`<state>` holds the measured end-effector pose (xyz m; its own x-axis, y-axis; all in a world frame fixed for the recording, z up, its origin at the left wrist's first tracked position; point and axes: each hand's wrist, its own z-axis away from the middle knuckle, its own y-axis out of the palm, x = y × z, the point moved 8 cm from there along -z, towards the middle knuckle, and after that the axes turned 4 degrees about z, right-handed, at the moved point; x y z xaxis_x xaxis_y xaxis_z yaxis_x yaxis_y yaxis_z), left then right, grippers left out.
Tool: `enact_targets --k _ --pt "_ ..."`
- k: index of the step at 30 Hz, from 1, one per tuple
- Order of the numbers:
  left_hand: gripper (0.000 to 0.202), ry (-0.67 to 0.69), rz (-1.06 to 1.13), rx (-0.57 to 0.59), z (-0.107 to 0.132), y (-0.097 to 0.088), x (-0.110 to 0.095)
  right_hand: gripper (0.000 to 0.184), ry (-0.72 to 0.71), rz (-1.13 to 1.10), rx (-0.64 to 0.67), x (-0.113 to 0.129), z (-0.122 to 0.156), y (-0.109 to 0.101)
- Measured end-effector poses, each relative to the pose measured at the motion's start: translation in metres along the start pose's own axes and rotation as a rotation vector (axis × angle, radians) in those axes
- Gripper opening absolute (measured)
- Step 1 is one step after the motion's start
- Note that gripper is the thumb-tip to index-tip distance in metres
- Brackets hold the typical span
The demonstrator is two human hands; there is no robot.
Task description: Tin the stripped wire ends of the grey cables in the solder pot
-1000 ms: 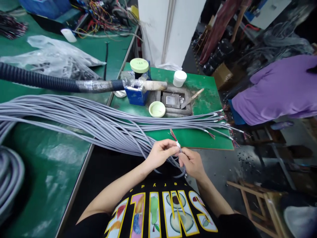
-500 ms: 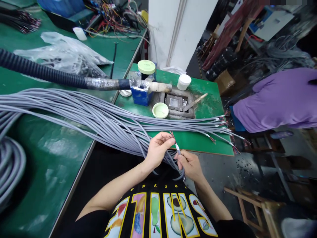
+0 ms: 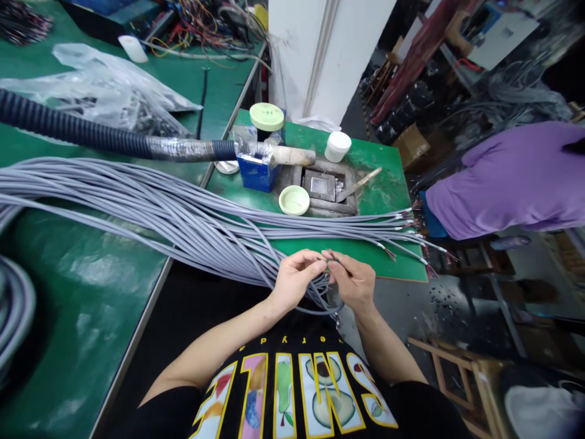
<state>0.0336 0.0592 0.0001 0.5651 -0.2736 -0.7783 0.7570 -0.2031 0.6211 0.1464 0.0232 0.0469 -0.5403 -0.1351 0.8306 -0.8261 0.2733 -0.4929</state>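
My left hand (image 3: 299,279) is closed in a pinch on thin wires at the end of a grey cable. Close against it, my right hand (image 3: 354,281) is also closed on those wires, its thumb and fingertips almost touching the left ones. The fingers hide most of the stripped end. Beneath my hands the grey cable (image 3: 315,311) curves in a loop. A long bundle of grey cables (image 3: 196,216) runs across the benches behind my hands. White bands and thin bare-ended wires (image 3: 428,268) show at its right end.
Behind the bundle are a solder pot (image 3: 322,186) with a flat scraper (image 3: 361,184), an open pale green tub (image 3: 294,201), a white lidded tub (image 3: 337,147) and a black ribbed hose (image 3: 82,131). A person in purple (image 3: 507,177) is at the right, near a wooden stool (image 3: 450,369).
My right hand has moved up from the cable jacket to the wires, meeting the left fingertips. The white-banded cable end is now hidden. The view has shifted slightly.
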Motion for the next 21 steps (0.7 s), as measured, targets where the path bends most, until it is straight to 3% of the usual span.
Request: enact_targets --k 3,8,17,21 --pt "0.017 0.053 -0.013 -0.012 -0.002 -0.005 -0.006 0.022 -0.098 0.039 -0.051 0.009 -0.002 -0.002" --pt "0.009 0.237 -0.168 -0.047 -0.003 -0.015 -0.026 0.017 -0.27 0.128 0.044 0.029 -0.01 0.002" --pt "0.022 0.122 0.106 -0.121 -0.012 -0.023 -0.006 0.015 -0.311 0.197 0.025 0.045 -0.034 0.009" --pt "0.022 0.134 0.078 -0.106 -0.016 -0.022 -0.008 0.015 -0.363 0.22 0.085 0.052 -0.051 0.015"
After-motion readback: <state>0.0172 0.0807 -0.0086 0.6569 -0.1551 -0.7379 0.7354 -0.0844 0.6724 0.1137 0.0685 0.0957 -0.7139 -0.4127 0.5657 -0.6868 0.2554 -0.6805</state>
